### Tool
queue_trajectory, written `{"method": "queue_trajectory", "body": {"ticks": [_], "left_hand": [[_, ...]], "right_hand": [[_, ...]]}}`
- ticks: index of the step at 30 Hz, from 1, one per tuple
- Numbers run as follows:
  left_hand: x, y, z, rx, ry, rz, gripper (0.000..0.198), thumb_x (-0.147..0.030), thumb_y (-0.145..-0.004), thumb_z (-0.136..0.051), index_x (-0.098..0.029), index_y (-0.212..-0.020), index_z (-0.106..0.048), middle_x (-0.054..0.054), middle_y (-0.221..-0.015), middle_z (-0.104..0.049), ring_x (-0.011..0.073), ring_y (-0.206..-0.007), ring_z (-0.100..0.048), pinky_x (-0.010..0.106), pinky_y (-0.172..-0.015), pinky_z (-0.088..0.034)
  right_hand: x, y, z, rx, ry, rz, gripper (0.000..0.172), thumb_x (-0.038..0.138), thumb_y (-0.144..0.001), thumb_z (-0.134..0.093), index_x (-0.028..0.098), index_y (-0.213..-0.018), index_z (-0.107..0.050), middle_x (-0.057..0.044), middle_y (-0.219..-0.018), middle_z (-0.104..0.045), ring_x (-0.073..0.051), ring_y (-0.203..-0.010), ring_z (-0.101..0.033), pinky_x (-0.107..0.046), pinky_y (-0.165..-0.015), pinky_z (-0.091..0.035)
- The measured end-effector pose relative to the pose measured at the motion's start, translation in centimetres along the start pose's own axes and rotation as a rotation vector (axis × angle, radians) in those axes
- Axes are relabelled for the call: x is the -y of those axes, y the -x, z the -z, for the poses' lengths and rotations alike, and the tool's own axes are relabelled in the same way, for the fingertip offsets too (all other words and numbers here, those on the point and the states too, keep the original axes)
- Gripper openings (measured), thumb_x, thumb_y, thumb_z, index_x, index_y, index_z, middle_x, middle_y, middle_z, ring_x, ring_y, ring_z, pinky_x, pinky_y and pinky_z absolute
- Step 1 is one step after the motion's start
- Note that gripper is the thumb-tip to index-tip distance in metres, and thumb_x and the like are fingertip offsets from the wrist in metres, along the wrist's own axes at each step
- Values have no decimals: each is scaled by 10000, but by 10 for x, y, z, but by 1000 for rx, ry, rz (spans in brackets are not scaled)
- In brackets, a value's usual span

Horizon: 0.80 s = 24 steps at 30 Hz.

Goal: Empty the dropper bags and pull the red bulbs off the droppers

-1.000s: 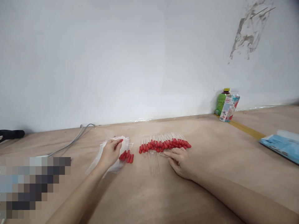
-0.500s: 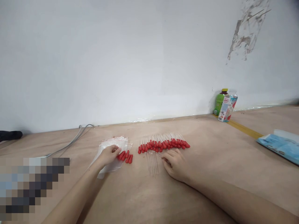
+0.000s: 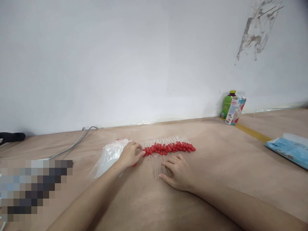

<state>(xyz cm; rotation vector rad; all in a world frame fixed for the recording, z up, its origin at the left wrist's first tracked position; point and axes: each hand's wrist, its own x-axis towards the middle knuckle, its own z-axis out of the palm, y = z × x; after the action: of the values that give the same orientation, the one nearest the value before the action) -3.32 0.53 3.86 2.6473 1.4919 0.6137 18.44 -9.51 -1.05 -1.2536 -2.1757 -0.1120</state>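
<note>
A row of droppers with red bulbs lies on the table, their thin clear stems pointing toward the wall. My left hand is at the row's left end, thumb and fingertips closed around the red bulb of an end dropper. Under that hand a bit of another red bulb shows; the hand hides the rest. Several thin clear tubes lie side by side below the row. My right hand rests at their right side, thumb and fingers apart. Clear zip bags lie beneath and left of my left hand.
Brown paper covers the table, which meets a white wall. Two bottles stand at the back right by a yellow strip. A blue packet lies far right. Grey cables and a black object are on the left.
My left hand has moved right, from the small group of red bulbs on the bags to the row's left end. My right hand's thumb and fingers have spread apart over the clear tubes.
</note>
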Motion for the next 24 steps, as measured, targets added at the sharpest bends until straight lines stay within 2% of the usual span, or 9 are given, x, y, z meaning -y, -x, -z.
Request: {"method": "queue_trajectory", "body": {"ticks": [3, 9, 13, 20, 24], "left_hand": [[-2, -7, -5, 37, 13, -13, 170, -355, -682, -609, -216, -779, -627, 41, -834, -603, 232, -853, -552, 326, -751, -414], [4, -11, -13, 59, 33, 42, 102, -297, -719, -560, -205, -716, -604, 15, -745, -624, 185, -707, -582, 261, -612, -406], [4, -11, -15, 55, 46, 62, 102, -290, -713, -556, -202, -690, -602, 10, -710, -625, 180, -681, -582, 256, -595, -399], [-4, -8, -17, -75, 63, 160, 134, -210, -725, -475, -171, -655, -582, 46, -717, -634, 194, -707, -587, 278, -631, -404], [-7, 0, -9, -178, 99, 222, 136, -216, -745, -440, -169, -714, -564, 32, -712, -634, 174, -668, -593, 265, -600, -423]], "right_hand": [[-1, -1, 0, 9, -4, 2, 298, 455, -754, -558, 206, -912, -602, -41, -874, -624, -181, -793, -523, -335, -732, -297], [0, -3, 1, 47, 20, -16, 369, 523, -754, -532, 202, -924, -596, -43, -889, -600, -189, -836, -501, -338, -747, -297], [0, -3, 3, 67, 28, -10, 392, 536, -756, -518, 204, -950, -591, -50, -912, -590, -194, -853, -488, -342, -762, -302], [0, -1, 3, 53, 8, -36, 388, 501, -761, -529, 217, -1022, -570, -55, -978, -568, -198, -892, -493, -349, -767, -337], [-7, 2, 0, -76, -4, -26, 377, 415, -773, -541, 206, -1087, -537, -80, -1028, -551, -213, -937, -500, -367, -796, -375]]}}
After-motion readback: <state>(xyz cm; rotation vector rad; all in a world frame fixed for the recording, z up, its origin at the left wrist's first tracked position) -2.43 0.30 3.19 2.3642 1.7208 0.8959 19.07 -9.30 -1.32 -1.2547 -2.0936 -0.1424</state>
